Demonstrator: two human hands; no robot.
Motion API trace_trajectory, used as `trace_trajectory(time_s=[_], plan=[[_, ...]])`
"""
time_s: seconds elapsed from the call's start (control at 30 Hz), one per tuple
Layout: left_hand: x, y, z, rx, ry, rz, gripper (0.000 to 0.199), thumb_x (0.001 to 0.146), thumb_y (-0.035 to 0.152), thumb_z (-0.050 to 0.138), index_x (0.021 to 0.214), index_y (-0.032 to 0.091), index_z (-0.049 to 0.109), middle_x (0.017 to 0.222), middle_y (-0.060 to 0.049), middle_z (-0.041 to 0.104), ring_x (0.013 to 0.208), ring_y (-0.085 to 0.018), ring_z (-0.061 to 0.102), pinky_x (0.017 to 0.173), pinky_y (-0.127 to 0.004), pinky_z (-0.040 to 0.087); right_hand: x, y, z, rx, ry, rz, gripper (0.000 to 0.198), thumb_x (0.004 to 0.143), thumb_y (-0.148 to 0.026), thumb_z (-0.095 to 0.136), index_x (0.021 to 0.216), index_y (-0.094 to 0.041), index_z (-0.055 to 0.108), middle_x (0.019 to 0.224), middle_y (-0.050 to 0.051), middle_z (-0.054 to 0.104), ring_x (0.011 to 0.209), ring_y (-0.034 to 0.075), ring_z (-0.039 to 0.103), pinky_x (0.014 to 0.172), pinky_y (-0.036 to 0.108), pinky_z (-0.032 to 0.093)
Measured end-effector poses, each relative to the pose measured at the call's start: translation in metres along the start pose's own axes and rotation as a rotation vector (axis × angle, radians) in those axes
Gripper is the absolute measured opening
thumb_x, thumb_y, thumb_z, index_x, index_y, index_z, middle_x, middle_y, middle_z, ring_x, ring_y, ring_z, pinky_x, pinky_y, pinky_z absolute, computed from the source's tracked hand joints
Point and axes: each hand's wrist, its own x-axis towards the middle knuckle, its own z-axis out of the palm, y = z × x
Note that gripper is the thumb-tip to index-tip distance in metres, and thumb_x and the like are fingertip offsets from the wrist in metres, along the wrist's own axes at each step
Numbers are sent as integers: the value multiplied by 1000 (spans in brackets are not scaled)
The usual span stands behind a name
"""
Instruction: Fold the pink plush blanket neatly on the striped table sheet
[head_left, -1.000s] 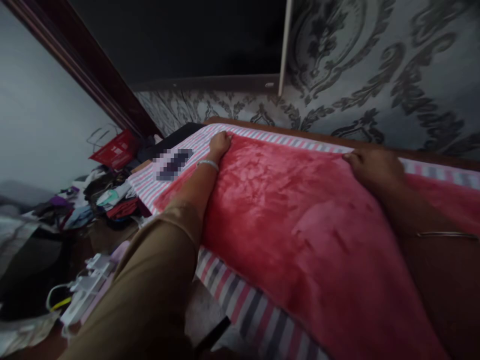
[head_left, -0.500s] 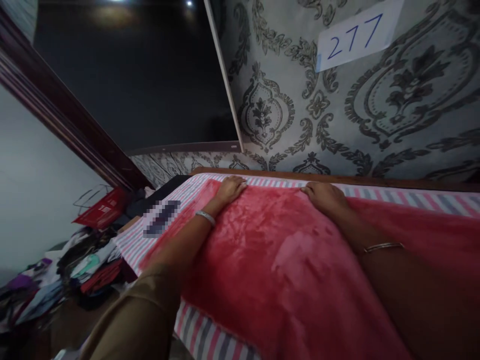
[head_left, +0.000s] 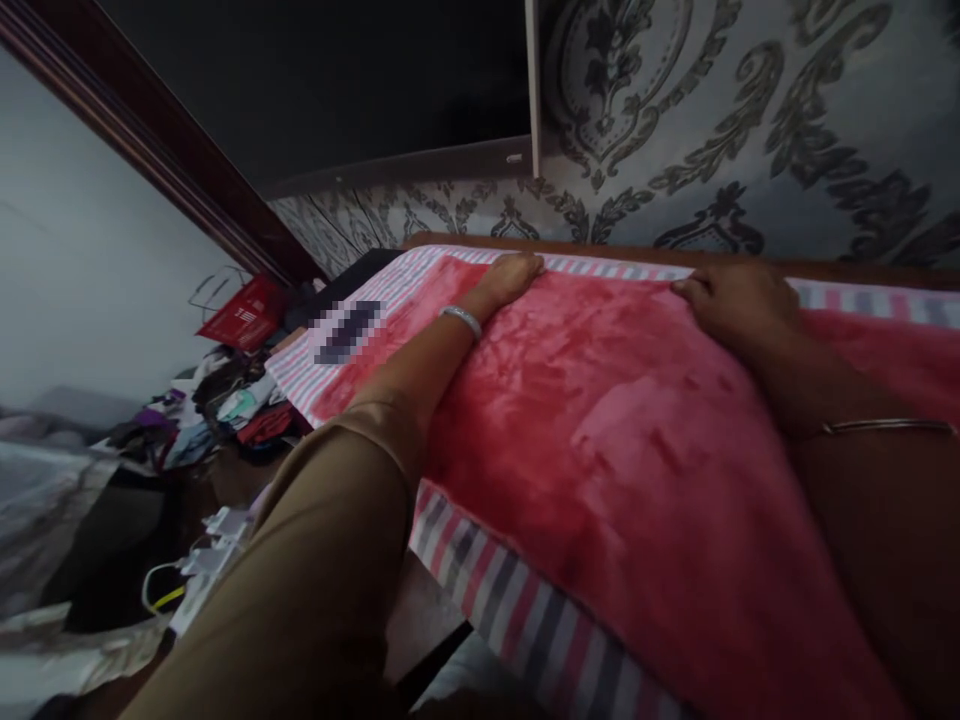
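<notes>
A red plush cloth (head_left: 540, 400) lies spread over a pink, white and grey striped cloth (head_left: 510, 590). At its far edge, my left hand (head_left: 514, 278) has its fingers curled down onto the plush. Further right along the same edge is my right hand (head_left: 739, 300), thumb and fingers closed on the fabric, with the fingertips partly hidden. Between the hands, the edge runs fairly straight. The plush surface shows lighter and darker brushed patches, and its near side hangs down toward me.
A dark pixelated thing (head_left: 349, 332) rests on the striped cloth at left. Behind stand a large dark screen (head_left: 337, 90) and a patterned wall (head_left: 675, 130). On the left are a red basket (head_left: 244, 310), a heap of clothes (head_left: 255, 410) and a white power strip (head_left: 210, 565).
My view has tipped downward and swung left, so everything sits higher and further right. Both hands remain at the plush cloth's far edge.
</notes>
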Motion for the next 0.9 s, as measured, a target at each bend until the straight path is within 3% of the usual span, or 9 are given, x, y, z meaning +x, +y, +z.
trace_trajectory(time_s=[0.33, 0.47, 0.6, 0.67, 0.8, 0.9], plan=[[-8, 4, 3, -95, 14, -33, 35, 103, 37, 35, 107, 22, 66, 116, -10, 67, 112, -26, 58, 93, -35, 39, 6, 6, 5, 15, 28, 17, 39, 96, -40, 46, 110, -15, 73, 113, 18, 69, 92, 26, 59, 68, 35, 36], [-8, 7, 1, -111, 1, -47, 36, 103, 38, 34, 106, 24, 66, 116, -8, 68, 113, -26, 56, 94, -36, 38, -1, -2, -3, 39, 26, 20, 43, 96, -41, 46, 122, -14, 69, 118, 19, 68, 100, 28, 59, 75, 37, 38], [-7, 5, 2, -140, 41, -4, 32, 102, 33, 38, 113, 20, 64, 116, -10, 67, 113, -24, 57, 95, -36, 39, -11, -18, -9, 43, 18, -144, 53, 96, -50, 46, 134, -16, 62, 129, 19, 64, 109, 31, 58, 81, 38, 39], [-4, 2, 5, -182, 81, 42, 31, 101, 33, 40, 117, 19, 63, 117, -9, 66, 114, -23, 57, 96, -35, 39, -13, -24, -9, -17, -14, -206, 54, 92, -52, 53, 129, -15, 65, 128, 19, 64, 108, 31, 57, 79, 37, 39], [2, 1, 10, -249, 76, 84, 32, 99, 41, 46, 112, 19, 65, 112, -7, 66, 114, -23, 58, 94, -34, 42, -14, -24, -6, -90, 10, -169, 35, 91, -38, 56, 112, -16, 72, 108, 15, 72, 94, 28, 60, 71, 35, 37], [-1, 11, 6, -243, 38, 80, 26, 98, 39, 50, 102, 19, 67, 110, -7, 67, 111, -22, 59, 93, -33, 42, -12, -21, -5, -35, 56, -127, 35, 93, -36, 52, 113, -16, 73, 108, 15, 72, 92, 26, 60, 71, 35, 36]])
